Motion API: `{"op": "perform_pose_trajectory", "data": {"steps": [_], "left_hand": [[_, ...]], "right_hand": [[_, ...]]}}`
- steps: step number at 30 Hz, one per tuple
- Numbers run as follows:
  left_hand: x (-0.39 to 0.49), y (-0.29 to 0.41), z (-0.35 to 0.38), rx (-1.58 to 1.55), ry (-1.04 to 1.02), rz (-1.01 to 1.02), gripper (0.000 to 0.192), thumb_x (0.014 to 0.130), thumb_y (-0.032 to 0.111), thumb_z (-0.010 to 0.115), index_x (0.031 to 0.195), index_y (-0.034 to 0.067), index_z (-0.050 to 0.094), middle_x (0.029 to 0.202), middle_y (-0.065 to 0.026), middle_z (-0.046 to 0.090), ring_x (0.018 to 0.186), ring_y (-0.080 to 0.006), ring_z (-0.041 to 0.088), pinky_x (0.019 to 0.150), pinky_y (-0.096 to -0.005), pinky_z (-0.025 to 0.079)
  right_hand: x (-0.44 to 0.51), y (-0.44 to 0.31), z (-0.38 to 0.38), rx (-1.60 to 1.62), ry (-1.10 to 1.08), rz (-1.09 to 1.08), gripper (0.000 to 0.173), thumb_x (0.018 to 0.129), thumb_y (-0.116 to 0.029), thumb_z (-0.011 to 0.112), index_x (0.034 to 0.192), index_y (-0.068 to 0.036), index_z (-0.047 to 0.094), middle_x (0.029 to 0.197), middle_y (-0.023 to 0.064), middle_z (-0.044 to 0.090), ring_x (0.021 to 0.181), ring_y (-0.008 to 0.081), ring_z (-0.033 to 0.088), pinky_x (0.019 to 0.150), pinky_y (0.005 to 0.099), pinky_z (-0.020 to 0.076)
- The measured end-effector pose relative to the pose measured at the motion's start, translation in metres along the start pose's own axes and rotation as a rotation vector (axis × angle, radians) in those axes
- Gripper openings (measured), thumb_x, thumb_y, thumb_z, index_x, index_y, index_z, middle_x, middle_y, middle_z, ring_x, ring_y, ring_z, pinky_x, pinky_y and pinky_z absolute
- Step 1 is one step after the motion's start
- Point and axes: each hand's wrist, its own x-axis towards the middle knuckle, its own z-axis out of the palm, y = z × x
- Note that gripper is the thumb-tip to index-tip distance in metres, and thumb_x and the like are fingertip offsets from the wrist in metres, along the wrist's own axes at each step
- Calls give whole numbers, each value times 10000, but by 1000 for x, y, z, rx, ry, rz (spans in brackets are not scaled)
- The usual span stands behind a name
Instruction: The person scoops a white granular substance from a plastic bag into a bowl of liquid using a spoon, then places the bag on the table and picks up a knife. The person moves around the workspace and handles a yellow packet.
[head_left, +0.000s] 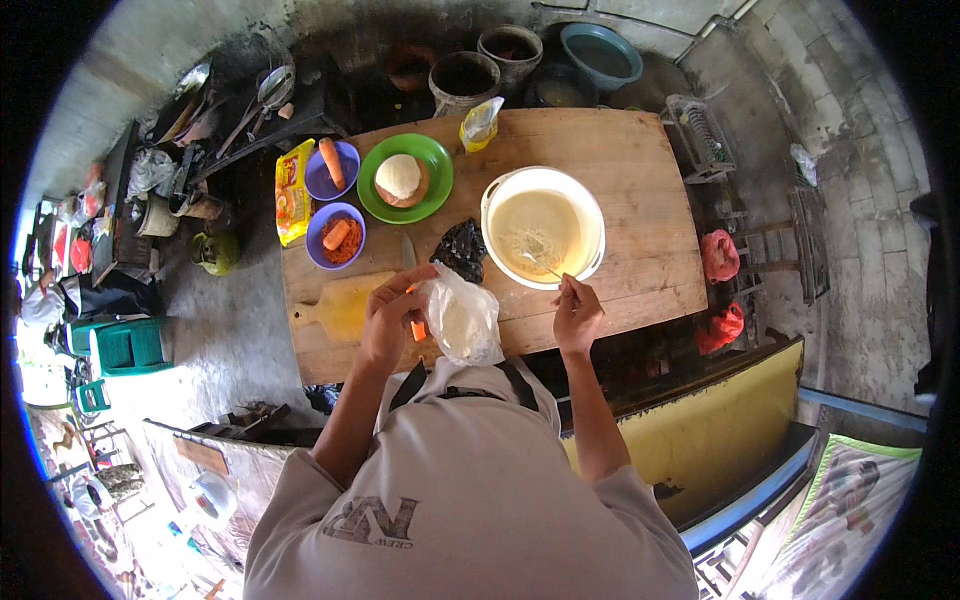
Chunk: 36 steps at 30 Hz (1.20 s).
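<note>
My left hand (391, 313) grips the top of a clear plastic bag (466, 319) with white powder inside, held over the table's front edge. In my right hand (576, 309) is the handle of a metal spoon (541, 264), whose bowl rests in the white plastic bucket (598, 217). Pale, creamy liquid (536, 214) fills part of that bucket, with lumpy powder around the spoon. A crumpled black plastic bag (459, 251) lies just left of the bucket. Behind my left hand are a yellow cutting board (341, 304) and a knife blade (409, 251); the knife's orange handle is partly hidden.
On the wooden table (645, 180) stand a green plate (442, 176) with a dough-like white mound in a brown bowl, a purple bowl (313, 187) with a carrot, another purple bowl (322, 259) with shredded carrot, a yellow packet (292, 199) and an upright pouch (480, 127). Buckets (465, 79) stand behind.
</note>
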Motion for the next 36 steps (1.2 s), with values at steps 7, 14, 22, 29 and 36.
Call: {"op": "perform_pose_trajectory", "data": {"steps": [7,14,22,29,36], "left_hand": [[2,-1,-6,-11,-39,19,420,922,62,596,1314,-35,711,980,-26,706,751,-70,576,703,-223,467],[0,-1,1,-40,-10,8,412,925,52,590,1310,-36,707,929,-11,683,759,-65,564,722,-227,463],[-2,2,-4,-32,-22,3,426,929,37,582,1333,-39,690,995,-25,695,775,-83,558,757,-240,468],[-5,4,-3,-39,-11,27,453,923,25,570,1357,-50,674,1194,-70,727,796,-91,574,762,-251,483],[-7,-1,-1,55,18,71,431,945,82,615,1365,-13,620,1264,-67,679,862,-89,593,788,-265,511]], "right_hand": [[2,-15,-5,-17,43,-43,170,1059,-7,652,1181,57,751,896,103,700,643,128,655,585,276,529],[6,-13,-15,-213,-15,-303,174,1013,36,686,1169,36,763,885,123,694,665,163,653,580,292,508],[9,-28,-29,-136,105,-284,185,1011,41,677,1171,12,764,878,108,692,624,161,650,536,292,495],[6,-22,-24,-98,161,-202,152,1036,-22,680,1153,15,771,856,112,695,595,145,651,521,301,496],[7,-11,-22,-267,53,-206,121,1006,-28,713,1097,25,772,834,118,678,662,212,611,579,340,479]]}}
